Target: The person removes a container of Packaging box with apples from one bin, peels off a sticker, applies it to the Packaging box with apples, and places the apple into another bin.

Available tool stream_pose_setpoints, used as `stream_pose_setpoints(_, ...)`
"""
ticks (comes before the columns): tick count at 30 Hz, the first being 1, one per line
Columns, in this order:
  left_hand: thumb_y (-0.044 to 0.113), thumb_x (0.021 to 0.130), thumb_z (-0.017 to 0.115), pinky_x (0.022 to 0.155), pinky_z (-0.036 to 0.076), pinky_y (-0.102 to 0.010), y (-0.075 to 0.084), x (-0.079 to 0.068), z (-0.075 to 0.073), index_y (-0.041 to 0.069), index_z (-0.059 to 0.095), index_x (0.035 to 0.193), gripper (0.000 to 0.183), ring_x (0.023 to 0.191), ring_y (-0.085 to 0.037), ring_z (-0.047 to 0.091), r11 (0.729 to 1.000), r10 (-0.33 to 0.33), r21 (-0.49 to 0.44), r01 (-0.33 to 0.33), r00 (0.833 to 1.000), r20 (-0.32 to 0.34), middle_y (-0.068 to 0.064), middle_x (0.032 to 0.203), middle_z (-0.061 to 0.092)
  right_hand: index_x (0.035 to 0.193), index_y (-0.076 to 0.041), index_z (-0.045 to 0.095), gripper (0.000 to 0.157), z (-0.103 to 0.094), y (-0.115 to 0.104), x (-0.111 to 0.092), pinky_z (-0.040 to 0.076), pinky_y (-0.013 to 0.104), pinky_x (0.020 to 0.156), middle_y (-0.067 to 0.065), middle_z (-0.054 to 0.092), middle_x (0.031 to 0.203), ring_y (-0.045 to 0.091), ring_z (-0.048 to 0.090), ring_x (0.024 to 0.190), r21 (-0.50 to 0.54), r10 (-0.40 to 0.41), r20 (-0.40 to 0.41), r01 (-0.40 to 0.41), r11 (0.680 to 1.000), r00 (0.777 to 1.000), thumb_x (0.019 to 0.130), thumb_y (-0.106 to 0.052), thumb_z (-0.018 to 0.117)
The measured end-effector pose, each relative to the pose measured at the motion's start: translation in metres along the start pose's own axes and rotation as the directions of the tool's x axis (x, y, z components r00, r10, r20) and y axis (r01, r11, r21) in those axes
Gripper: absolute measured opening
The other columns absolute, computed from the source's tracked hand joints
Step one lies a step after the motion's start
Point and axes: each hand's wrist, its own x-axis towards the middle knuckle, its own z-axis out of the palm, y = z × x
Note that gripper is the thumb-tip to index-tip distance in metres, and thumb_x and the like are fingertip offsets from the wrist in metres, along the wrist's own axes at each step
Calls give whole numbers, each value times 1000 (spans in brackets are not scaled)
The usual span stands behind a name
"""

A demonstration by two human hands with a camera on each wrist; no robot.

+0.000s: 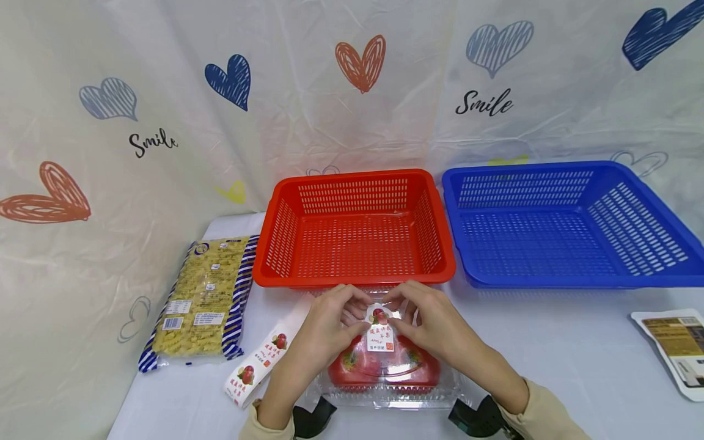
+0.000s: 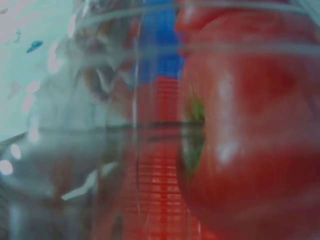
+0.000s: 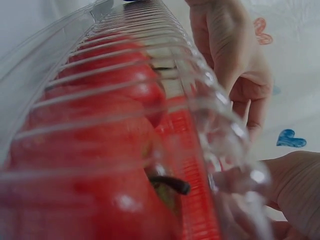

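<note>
A clear plastic clamshell box [image 1: 404,400] of red apples [image 1: 352,363] lies in front of me, its ridged wall close to both wrist views. On the lid is a white apple label [image 1: 379,339] with red print. My left hand [image 1: 330,321] is at the label's left side, thumb tip at its edge and fingers bent over the lid. From the right, my right hand [image 1: 431,318] reaches in, its thumb on the label's edge. In the right wrist view, fingers and a thumb [image 3: 300,180] show through and above the lid.
A strip of similar labels [image 1: 255,366] lies left of the box, beside a yellow bag of pasta-like pieces [image 1: 203,299]. Behind the box stands a red basket [image 1: 352,281], with a blue basket [image 1: 550,281] to its right. A brown-and-white packet [image 1: 676,348] lies at far right.
</note>
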Motion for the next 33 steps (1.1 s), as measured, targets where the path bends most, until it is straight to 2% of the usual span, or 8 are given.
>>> stream_pose_setpoints(5,-6,83,84,78,59,-24,-1,-2,-1,5,74,112,32,90,-19,65,993,61,100,-60,998,-6,-3,104,64,105,-6,73,32,-1,-2,-1,55,25,62,-3,66,90,6,59,71,-11,10,-1,-10,1000,1000,79,9,84)
stream_pose_setpoints(9,3,87,84,78,58,-24,0,-6,-3,8,75,117,31,91,-17,63,970,98,222,-100,995,19,-2,112,63,103,-8,73,28,-2,-3,-3,55,26,61,-4,65,89,5,58,72,-8,-8,-3,8,1000,1000,82,8,82)
stream_pose_setpoints(12,9,90,83,84,59,-27,0,-8,-6,9,76,118,28,97,-16,62,943,139,300,-143,990,33,-1,116,62,102,-11,74,27,-1,-2,-7,56,26,65,-6,65,93,6,59,78,-22,-89,-16,89,996,996,84,8,81)
stream_pose_setpoints(16,13,92,82,96,58,-34,-2,-11,-9,8,76,118,27,111,-18,61,917,204,340,-209,978,52,-3,121,61,102,-17,74,29,0,1,-14,56,32,79,-7,63,105,11,59,97,-91,-223,-28,219,971,975,85,6,79)
stream_pose_setpoints(20,17,93,82,105,53,-39,-5,-15,-12,7,74,123,33,120,-23,57,893,245,367,-260,966,85,-8,130,58,108,-20,74,31,0,6,-20,57,43,89,-1,62,119,18,56,113,-169,-279,-43,268,948,959,85,1,80)
stream_pose_setpoints(26,28,94,81,117,42,-46,-11,-22,-14,10,67,137,49,134,-26,49,871,221,415,-263,964,147,-10,145,52,127,-18,73,32,0,15,-28,49,55,103,10,58,138,29,51,131,-268,-310,-15,295,917,950,96,-18,76)
stream_pose_setpoints(29,32,95,79,120,37,-48,-12,-23,-14,15,64,141,51,140,-26,45,872,194,420,-252,965,175,-9,151,48,135,-19,70,36,0,17,-32,44,60,107,9,55,145,31,47,136,-290,-285,30,281,915,958,101,-29,71)
stream_pose_setpoints(33,41,97,76,122,34,-49,-12,-25,-14,22,62,146,54,148,-26,36,887,138,411,-212,969,204,-8,160,40,144,-22,65,46,0,18,-36,41,63,110,7,51,151,31,42,140,-315,-234,85,249,916,969,100,-34,70)
